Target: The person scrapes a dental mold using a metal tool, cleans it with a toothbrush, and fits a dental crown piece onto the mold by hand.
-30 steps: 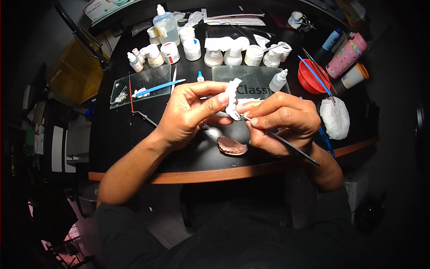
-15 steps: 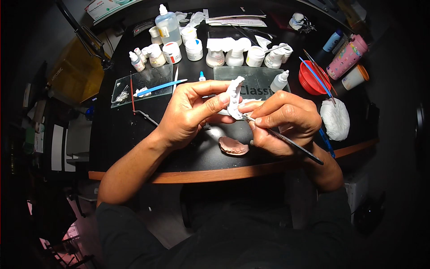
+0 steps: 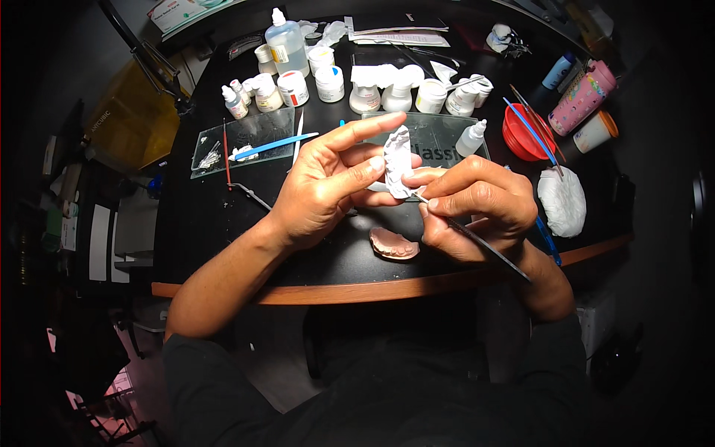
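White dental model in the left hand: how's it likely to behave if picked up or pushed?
The white dental model looks stiff: its ridged shape shows no sag in the left hand. Probably fairly light, given the delicate hold. Its narrow form and small tooth bumps suggest it might chip if pushed hard.

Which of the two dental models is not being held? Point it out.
The pinkish model, lying on the black table; the other, the white model, is held up in the left hand.
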`<action>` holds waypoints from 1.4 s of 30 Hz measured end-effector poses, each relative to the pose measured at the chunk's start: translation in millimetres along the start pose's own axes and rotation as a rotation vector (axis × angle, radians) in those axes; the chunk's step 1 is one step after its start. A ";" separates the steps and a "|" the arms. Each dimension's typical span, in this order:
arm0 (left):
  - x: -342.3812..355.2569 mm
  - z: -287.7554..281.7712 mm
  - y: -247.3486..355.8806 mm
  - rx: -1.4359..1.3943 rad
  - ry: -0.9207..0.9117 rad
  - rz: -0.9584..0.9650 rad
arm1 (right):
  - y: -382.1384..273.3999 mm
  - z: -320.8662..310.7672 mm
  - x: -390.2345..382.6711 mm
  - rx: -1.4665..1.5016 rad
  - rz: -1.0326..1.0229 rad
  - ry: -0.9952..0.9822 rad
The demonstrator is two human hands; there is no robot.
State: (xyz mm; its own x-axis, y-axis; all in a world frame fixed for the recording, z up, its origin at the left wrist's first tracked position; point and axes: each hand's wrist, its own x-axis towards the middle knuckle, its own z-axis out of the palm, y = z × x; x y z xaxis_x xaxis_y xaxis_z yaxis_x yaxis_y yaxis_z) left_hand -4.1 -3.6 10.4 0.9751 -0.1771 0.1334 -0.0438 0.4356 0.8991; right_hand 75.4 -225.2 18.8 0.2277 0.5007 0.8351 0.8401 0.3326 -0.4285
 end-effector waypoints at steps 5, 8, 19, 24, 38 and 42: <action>-2.1 0.2 1.0 0.013 -0.011 0.015 | 0.9 -0.4 -0.4 -0.083 -0.017 -0.011; -1.6 -0.2 -3.5 0.071 -0.032 0.082 | -1.1 0.1 0.5 -0.085 -0.003 -0.012; 0.0 -4.3 -5.2 0.116 -0.013 0.020 | 1.2 -5.3 2.3 -0.070 -0.014 -0.019; -2.0 -6.4 -4.1 0.003 -0.027 0.024 | 4.1 -1.2 3.5 0.022 0.043 0.035; -2.4 -3.7 -0.4 0.078 -0.036 -0.097 | 7.5 -8.6 4.6 0.169 0.115 -0.030; -2.8 -6.4 -1.5 0.075 0.017 -0.069 | 9.5 -7.8 6.6 0.095 0.087 -0.091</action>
State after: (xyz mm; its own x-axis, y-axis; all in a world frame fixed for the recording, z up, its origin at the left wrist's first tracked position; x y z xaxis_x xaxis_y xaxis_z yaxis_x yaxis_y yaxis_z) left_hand -5.3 1.9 6.0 0.9798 -0.1895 0.0636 0.0081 0.3553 0.9347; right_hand 88.7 -224.9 23.0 0.2479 0.6001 0.7606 0.7678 0.3571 -0.5320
